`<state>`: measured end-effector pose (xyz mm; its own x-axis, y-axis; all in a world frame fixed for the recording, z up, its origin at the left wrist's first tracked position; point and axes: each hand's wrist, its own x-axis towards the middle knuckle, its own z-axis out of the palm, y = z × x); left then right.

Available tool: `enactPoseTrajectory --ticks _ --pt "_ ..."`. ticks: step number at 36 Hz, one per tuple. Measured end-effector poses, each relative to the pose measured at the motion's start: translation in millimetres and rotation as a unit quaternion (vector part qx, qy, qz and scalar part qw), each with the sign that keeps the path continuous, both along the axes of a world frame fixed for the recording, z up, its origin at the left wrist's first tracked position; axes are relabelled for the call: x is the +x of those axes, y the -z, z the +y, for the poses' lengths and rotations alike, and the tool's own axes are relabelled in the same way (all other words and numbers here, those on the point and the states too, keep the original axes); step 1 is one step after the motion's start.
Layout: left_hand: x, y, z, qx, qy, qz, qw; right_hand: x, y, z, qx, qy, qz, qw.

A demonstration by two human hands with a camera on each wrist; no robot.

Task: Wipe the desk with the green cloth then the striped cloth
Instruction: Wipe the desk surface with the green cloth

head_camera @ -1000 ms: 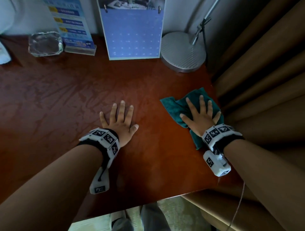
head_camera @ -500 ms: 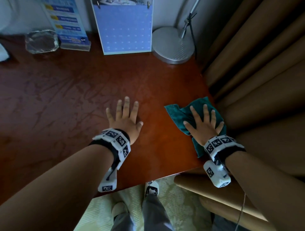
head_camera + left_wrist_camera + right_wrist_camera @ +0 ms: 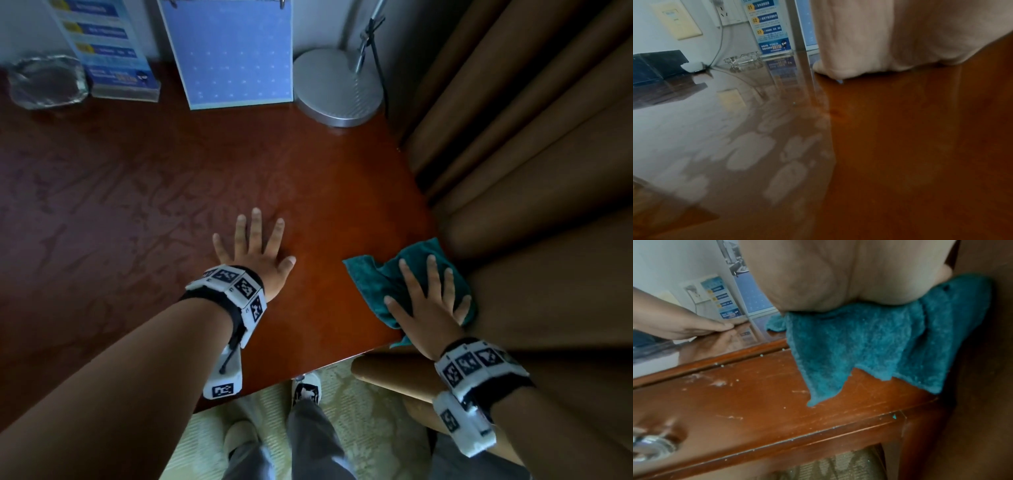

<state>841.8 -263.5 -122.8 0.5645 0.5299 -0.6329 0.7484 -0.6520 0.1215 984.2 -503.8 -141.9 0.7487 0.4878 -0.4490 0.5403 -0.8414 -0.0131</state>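
The green cloth [image 3: 383,284] is found at the counter's [image 3: 171,205] near right corner, at about four o'clock in the head view, just beside the brown curtain [image 3: 548,171]. It is pressed flat by the right hand [image 3: 424,308], whose fingers [image 3: 431,274] are laid out straight and spread over it; nothing is pinched or clutched. The open palm seems chosen so that pressure is spread across the cloth for wiping. In the right wrist view the cloth's [image 3: 869,340] lower part is seen draped over the front edge and hanging against the counter's face, which suggests that a stroke has been carried right to the edge.

The left hand [image 3: 260,253] is laid flat on bare wood near the centre, at about six o'clock, well apart from the cloth. Its fingers [image 3: 255,226] are straight and slightly fanned, and nothing is held. It is probably planted there as a brace while the body leans over.

At twelve o'clock a blue calendar [image 3: 233,54] and a lamp base [image 3: 339,89] are stood against the wall; at ten o'clock a leaflet stand [image 3: 113,51] and a glass ashtray [image 3: 48,82] are seen. The striped cloth cannot be seen in any view. The green-cloth stage is judged to be under way, with the left stretch of the counter possibly yet to be covered.
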Motion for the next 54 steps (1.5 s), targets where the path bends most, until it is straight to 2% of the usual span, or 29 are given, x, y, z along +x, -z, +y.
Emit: enactPoseTrajectory --ticks 6,14,27,35,43,49,54 --pt "3 -2 4 -0.023 0.007 0.023 0.999 10 -1 8 -0.008 0.009 -0.003 1.000" --pt "3 -2 4 -0.028 0.005 0.025 0.999 50 -6 53 -0.019 0.064 0.014 0.998" --pt "4 1 4 -0.027 -0.002 0.030 0.999 125 -1 147 0.037 0.062 0.005 0.997" --pt "3 4 4 -0.021 0.002 0.027 0.999 158 -9 189 0.027 0.055 0.022 0.998" --pt "3 1 6 -0.032 0.006 0.032 0.999 153 -3 160 0.030 0.054 0.029 0.998" --pt "2 -1 4 -0.019 0.002 0.023 1.000 117 5 93 0.052 0.055 0.017 0.997" --pt "1 -5 -2 0.040 0.015 0.020 0.999 79 5 32 0.032 0.057 0.002 0.998"
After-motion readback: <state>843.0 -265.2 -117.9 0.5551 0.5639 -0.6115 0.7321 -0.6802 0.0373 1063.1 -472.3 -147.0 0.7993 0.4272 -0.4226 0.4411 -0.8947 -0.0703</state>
